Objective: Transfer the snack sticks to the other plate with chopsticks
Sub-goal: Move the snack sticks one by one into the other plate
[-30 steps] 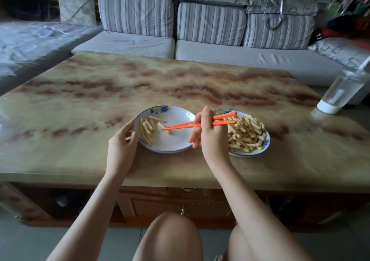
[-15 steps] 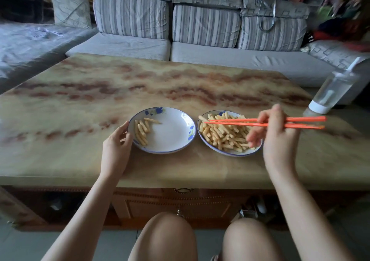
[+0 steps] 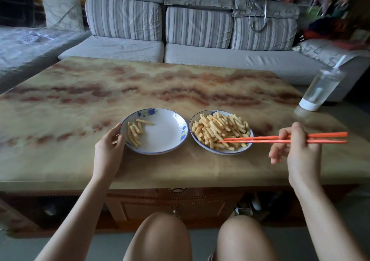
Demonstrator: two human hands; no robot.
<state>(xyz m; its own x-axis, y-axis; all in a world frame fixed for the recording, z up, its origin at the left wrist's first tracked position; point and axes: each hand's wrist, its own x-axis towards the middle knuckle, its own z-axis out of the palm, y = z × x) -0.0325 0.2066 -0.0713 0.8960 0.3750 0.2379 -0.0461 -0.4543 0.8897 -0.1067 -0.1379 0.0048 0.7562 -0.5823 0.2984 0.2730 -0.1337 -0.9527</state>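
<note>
Nearest, bare knees [image 3: 160, 236] under the bench [image 3: 180, 170] edge. Then left hand [image 3: 109, 148], thumb and curled fingers holding the rim of the left plate [image 3: 164, 138] (only a few snack sticks [image 3: 134, 132] inside). Right hand [image 3: 298, 156], fingers clamped on orange chopsticks [image 3: 280, 138], tips nearly together over the big heap [image 3: 218, 127] in the right plate [image 3: 226, 153]. Farther right, a clear bottle [image 3: 320, 88]; behind, a striped sofa [image 3: 200, 28].

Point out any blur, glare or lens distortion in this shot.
Head view: wide-angle lens bows the table edge and tilts the bottle; soft sheen on its top, no hard glare; clutter at top right is smeared; snack sticks and chopsticks look sharp.
</note>
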